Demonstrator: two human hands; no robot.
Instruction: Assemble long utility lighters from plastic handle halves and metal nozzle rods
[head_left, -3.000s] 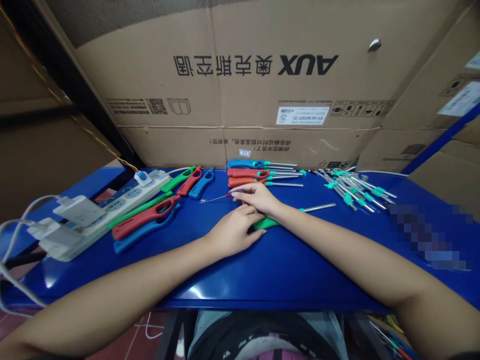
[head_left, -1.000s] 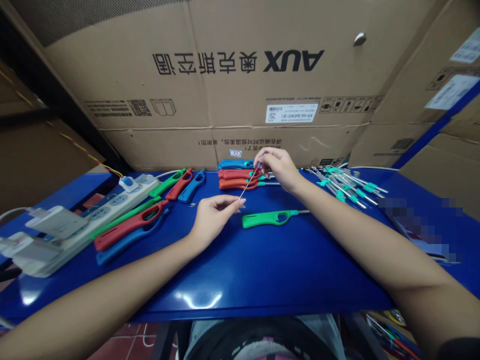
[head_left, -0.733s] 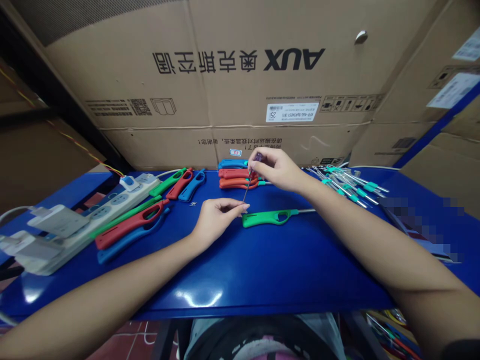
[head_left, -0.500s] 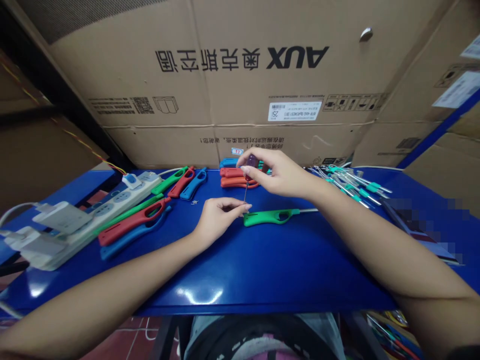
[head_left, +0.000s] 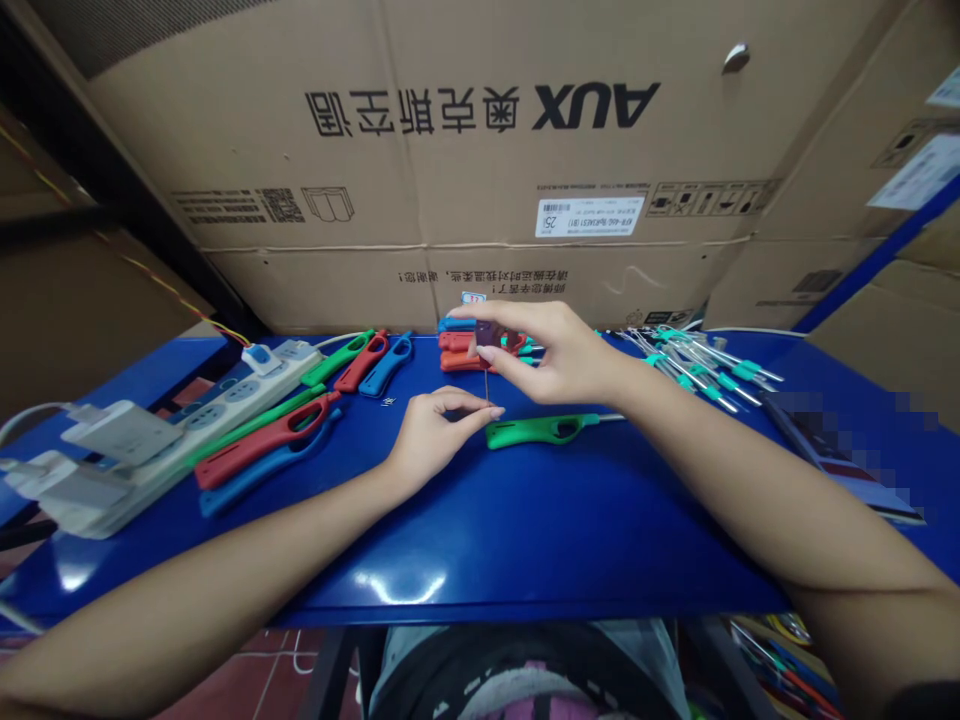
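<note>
My right hand (head_left: 551,350) is closed on the dark purple handle of a screwdriver (head_left: 490,336), whose thin shaft points down. Thumb and fingertips of my left hand (head_left: 431,438) are pinched together at the lower end of that shaft. What they pinch is too small to make out. Just right of those fingertips, a green long-necked lighter (head_left: 529,432) lies on its side on the blue table, its metal tube pointing right. Behind my hands is a stack of blue, red and orange lighters (head_left: 459,358), partly covered by my right hand.
More lighter handles (head_left: 262,440) lie at the left beside a white power strip (head_left: 232,400) with plugs in it. Tiny metal pieces (head_left: 388,402) lie left of my hands. Metal tubes with teal ends (head_left: 694,368) are heaped at the right. A cardboard box (head_left: 420,200) stands behind.
The screwdriver handle has shifted slightly left and turned in my right hand, and my fingers have moved around it. My left hand keeps its pinch in nearly the same place.
</note>
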